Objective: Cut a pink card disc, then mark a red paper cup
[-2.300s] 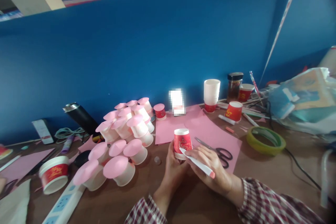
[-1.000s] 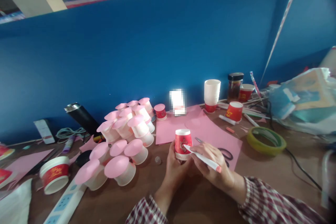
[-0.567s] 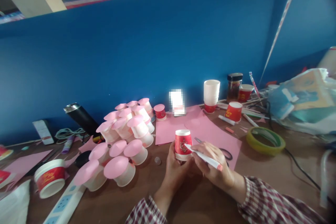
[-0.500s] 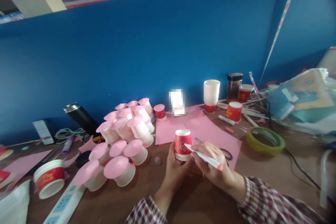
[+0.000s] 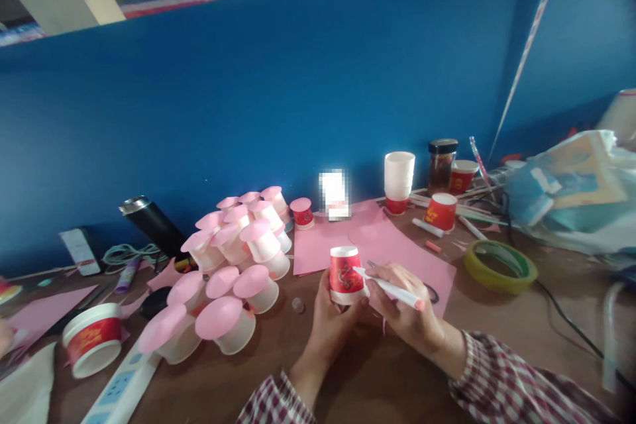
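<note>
Your left hand (image 5: 330, 318) wraps around the lower part of a small red paper cup (image 5: 344, 274), which stands upside down with its white base on top, held just above the brown table (image 5: 497, 324) at the near edge of a pink paper sheet (image 5: 397, 248). Your right hand (image 5: 407, 311) is closed around a white pen (image 5: 392, 289) with a pink end, and the pen's tip touches the cup's right side. The pen's pink end points away to the right, over the back of your hand. Just behind your right hand lie scissors (image 5: 431, 293), mostly hidden, on the pink sheet. To the left of the cup sits a heap of white cups capped with pink discs (image 5: 233, 258), and near it a small round coin-like piece (image 5: 297, 305) lies on the table. A wider red and white tub (image 5: 92, 338) stands at the far left beside a white power strip (image 5: 124, 381). A black flask (image 5: 152, 222) leans against the blue wall (image 5: 298, 93). To the right you have a green tape roll (image 5: 501, 266), a stack of white cups (image 5: 399, 179), a dark jar (image 5: 439, 165) and another red cup (image 5: 440, 212) standing well apart from your hands.
</note>
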A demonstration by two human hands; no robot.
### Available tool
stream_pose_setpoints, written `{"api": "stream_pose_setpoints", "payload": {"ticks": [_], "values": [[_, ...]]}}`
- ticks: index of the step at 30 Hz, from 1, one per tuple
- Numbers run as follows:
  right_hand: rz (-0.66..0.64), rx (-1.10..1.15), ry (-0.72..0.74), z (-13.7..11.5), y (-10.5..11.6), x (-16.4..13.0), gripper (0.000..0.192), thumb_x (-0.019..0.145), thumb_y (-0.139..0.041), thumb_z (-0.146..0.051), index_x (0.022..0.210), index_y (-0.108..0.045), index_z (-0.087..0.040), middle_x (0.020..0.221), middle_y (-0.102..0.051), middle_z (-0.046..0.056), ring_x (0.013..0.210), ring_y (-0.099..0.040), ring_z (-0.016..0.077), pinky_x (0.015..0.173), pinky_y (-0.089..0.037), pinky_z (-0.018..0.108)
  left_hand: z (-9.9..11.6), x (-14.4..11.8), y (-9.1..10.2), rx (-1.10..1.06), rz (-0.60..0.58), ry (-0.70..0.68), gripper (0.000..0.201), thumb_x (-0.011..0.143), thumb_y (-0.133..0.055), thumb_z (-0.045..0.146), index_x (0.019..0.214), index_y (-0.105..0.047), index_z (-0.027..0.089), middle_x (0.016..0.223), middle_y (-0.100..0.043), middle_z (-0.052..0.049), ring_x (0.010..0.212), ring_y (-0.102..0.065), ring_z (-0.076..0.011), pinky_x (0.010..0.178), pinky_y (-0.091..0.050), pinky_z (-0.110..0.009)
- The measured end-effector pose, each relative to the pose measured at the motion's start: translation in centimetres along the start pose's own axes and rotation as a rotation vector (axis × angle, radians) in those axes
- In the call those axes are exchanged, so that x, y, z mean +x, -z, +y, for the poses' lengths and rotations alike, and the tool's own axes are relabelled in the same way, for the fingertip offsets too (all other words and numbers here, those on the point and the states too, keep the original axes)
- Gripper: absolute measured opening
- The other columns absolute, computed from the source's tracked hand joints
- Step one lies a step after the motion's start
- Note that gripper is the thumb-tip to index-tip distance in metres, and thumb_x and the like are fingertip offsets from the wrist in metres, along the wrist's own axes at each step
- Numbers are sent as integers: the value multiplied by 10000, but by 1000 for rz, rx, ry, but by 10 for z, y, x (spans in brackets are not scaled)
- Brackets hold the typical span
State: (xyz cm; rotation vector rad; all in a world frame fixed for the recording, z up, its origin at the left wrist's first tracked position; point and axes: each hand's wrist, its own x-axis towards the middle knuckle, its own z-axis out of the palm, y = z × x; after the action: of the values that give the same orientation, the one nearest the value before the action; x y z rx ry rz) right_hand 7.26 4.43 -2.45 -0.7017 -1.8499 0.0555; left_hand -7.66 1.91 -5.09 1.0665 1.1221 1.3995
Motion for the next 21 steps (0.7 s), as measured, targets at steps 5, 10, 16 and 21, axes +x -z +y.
{"api": "stream_pose_setpoints", "payload": {"ticks": [5,10,16,21], "values": [[6,-8,-7,1,-1,-1,115,879,-504,-181,972,-564,-211,829,-686,53,733,-654,192,650,-540,318,1,0,1,6,-26,-6,648,631,-777,320,1187,-485,161,1087,-659,-129,985,-636,-257,836,-496,-352],[-6,-20,-18,2,-2,-2,119,876,-507,-178,979,-565,-195,838,-681,58,757,-650,195,672,-531,322,1,0,2,11,-42,7,619,639,-774,314,1168,-492,158,1066,-667,-124,962,-641,-253,815,-503,-350],[-5,8,-44,4,-2,-2,116,874,-509,-168,972,-567,-189,823,-668,55,738,-643,190,662,-519,317,-1,0,2,-50,-44,20,654,630,-783,306,1188,-479,147,1067,-666,-136,967,-639,-261,828,-499,-368],[4,11,-55,4,-2,-1,95,882,-493,-174,935,-567,-202,784,-659,43,712,-638,180,645,-517,303,0,-1,1,-71,-56,28,644,630,-785,297,1182,-490,144,1063,-672,-132,966,-641,-258,830,-499,-361]]}}
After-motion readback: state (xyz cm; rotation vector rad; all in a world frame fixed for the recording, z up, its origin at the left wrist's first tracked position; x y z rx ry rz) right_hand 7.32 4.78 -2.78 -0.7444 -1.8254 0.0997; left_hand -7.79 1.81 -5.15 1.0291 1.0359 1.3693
